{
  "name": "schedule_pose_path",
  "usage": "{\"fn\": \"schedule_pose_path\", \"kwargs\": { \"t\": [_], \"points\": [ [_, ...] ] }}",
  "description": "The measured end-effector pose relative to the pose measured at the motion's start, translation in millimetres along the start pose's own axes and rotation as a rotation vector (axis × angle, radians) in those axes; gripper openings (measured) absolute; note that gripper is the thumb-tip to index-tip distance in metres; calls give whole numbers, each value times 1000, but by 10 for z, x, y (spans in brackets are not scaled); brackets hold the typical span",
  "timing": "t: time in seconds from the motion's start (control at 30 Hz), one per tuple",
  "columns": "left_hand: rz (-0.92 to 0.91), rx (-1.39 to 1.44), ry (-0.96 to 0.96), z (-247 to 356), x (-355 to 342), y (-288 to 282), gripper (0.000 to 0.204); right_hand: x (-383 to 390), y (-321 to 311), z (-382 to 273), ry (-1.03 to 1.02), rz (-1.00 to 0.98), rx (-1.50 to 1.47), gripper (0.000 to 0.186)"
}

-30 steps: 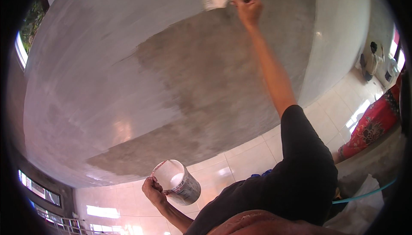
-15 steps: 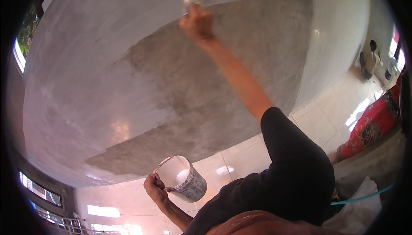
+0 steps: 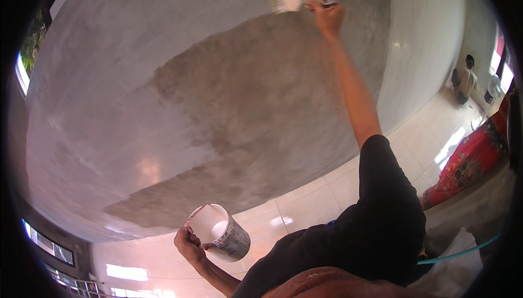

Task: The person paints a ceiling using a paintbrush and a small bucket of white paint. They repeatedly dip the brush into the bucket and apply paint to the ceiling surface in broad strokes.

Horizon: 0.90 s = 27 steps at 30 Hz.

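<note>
My right hand [image 3: 329, 19] is closed round the handle of a wide paintbrush [image 3: 286, 1], its pale, coated bristles pointing left against the upper part of the wall [image 3: 261, 91]. A lighter coat covers the wall's left and top, while a darker bare patch spreads over the middle and right. Low down, my left hand [image 3: 189, 243] is closed on the handle of a paint bucket [image 3: 233, 242]. The bucket is tilted toward the wall and has white liquid inside.
Shiny pale floor tiles [image 3: 305, 205] run along the wall's foot. Another person [image 3: 466, 80] is by the far right wall. A red patterned cloth [image 3: 463, 164], a white sack [image 3: 455, 265] and a teal hose [image 3: 457, 255] lie at right. Windows [image 3: 46, 243] show at lower left.
My right hand has swept the paintbrush to the right along the upper wall, and the arm has swung with it. The left hand and bucket have shifted slightly left and down in the picture.
</note>
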<state>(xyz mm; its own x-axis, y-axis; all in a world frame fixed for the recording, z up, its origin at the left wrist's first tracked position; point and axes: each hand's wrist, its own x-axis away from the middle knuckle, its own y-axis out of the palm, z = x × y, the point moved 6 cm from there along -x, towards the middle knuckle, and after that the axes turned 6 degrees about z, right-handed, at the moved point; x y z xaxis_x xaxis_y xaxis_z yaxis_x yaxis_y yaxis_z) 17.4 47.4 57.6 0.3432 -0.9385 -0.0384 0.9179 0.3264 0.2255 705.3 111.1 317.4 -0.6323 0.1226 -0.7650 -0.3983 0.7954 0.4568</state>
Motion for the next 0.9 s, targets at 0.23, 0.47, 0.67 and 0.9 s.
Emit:
{"fn": "schedule_pose_path", "kwargs": {
  "t": [0.23,0.47,0.67,0.9],
  "points": [
    [-14,3,-7,0,-64,-4,28,-552,-1001,30,-171,270,630,21],
    [-54,-43,25,93,-189,95,26,1042,-447,-1091,278,-302,-249,17],
    [-263,-107,-141,340,-161,238,24,2855,126,-1858,607,-1043,-445,18],
    [-393,-186,-199,381,-173,345,24,4123,505,-2473,360,-1570,-326,20]
  ]
}}
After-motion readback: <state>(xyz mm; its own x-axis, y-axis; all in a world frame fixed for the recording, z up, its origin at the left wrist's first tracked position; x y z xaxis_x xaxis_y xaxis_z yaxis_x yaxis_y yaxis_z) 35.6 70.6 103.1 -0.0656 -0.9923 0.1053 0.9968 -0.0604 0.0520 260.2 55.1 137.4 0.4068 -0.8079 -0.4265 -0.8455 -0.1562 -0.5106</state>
